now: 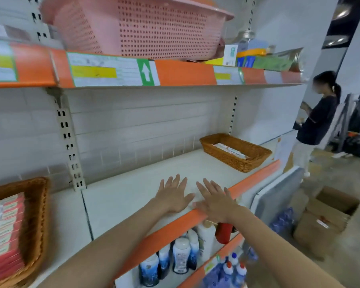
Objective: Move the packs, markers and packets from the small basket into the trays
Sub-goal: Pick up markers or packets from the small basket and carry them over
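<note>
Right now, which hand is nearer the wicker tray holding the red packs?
Left. The left hand lies flat on the shelf, on the side toward the wicker tray at the shelf's left end. The right hand rests beside it at the orange edge, farther away.

The shelf (133, 190) in the middle of the frame looks like painted metal, matt and smooth, with a glossy orange plastic strip (175, 225) along its front edge. Two trays — one (235, 151) at centre right, one (36, 215) at lower left — are brown woven wicker, rough. The basket (137, 26) at the top is pink perforated plastic, slightly shiny. Paper labels (106, 70) sit on the upper edge. The bottles (181, 254) below are glossy plastic; the box (328, 215) at lower right is matt cardboard.
</note>
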The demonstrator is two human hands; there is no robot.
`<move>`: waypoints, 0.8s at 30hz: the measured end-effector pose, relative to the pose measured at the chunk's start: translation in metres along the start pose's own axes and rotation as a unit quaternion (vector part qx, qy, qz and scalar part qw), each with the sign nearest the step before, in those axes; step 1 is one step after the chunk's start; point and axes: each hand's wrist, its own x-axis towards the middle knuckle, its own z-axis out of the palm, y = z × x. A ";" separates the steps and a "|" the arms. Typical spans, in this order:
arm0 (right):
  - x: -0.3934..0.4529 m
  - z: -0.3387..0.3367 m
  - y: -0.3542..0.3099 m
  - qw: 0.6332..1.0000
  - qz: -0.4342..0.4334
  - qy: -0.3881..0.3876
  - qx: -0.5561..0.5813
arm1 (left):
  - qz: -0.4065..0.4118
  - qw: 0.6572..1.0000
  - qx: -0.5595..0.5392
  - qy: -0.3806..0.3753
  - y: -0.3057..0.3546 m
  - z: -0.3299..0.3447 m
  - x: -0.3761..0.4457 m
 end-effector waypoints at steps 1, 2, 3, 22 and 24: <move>0.004 -0.001 0.012 1.000 -0.002 -0.003 -0.001 | -0.002 1.000 0.001 0.000 0.009 0.001 0.009; 0.007 -0.003 0.024 1.000 -0.004 -0.006 -0.004 | -0.004 1.000 0.001 -0.001 0.018 0.001 0.018; 0.010 -0.005 0.038 1.000 -0.006 -0.011 -0.008 | -0.007 1.000 0.000 -0.002 0.028 0.001 0.027; 0.094 -0.054 0.249 0.997 -0.036 0.071 0.025 | -0.031 0.998 -0.008 0.056 0.170 -0.025 0.190; 0.113 -0.059 0.261 0.997 -0.032 0.068 0.036 | -0.029 0.997 -0.010 0.067 0.170 -0.027 0.216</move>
